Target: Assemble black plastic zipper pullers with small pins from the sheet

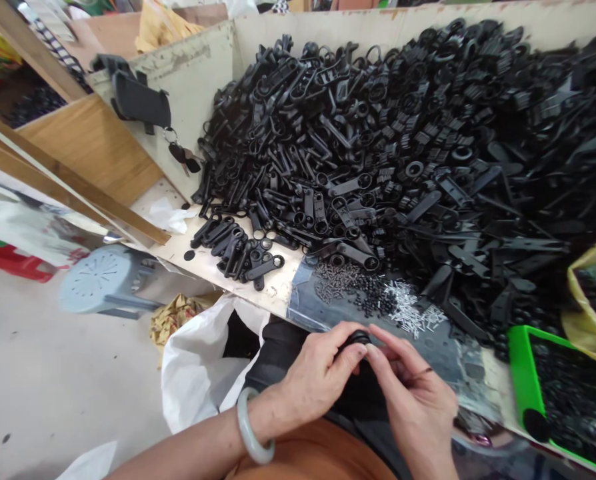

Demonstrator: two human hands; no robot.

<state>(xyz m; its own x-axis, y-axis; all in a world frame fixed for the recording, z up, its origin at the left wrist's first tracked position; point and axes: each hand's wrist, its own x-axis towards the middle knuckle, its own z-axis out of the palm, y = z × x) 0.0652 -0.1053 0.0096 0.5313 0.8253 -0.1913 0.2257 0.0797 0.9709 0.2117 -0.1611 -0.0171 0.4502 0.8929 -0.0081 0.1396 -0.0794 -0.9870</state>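
A small rounded black plastic part [357,338] is pinched between both hands, close in front of my body and over my lap. My left hand [323,367], with a pale bangle on its wrist, grips the part's left side between thumb and fingers. On its right side, the thumb and fingertips of my right hand [408,383] press against the part. Most of the part is hidden by the fingers. Just beyond the hands, small metal pins [411,308], little black pieces [373,293] and brownish bits [334,280] lie in small heaps on the bench edge.
A large heap of black plastic parts [328,133] fills the bench. Several arm-shaped pieces [235,250] lie at the left. A green bin [523,373] stands at the right; a white sack [193,360] hangs below the edge. Keys [183,157] dangle from a phone holder [141,100].
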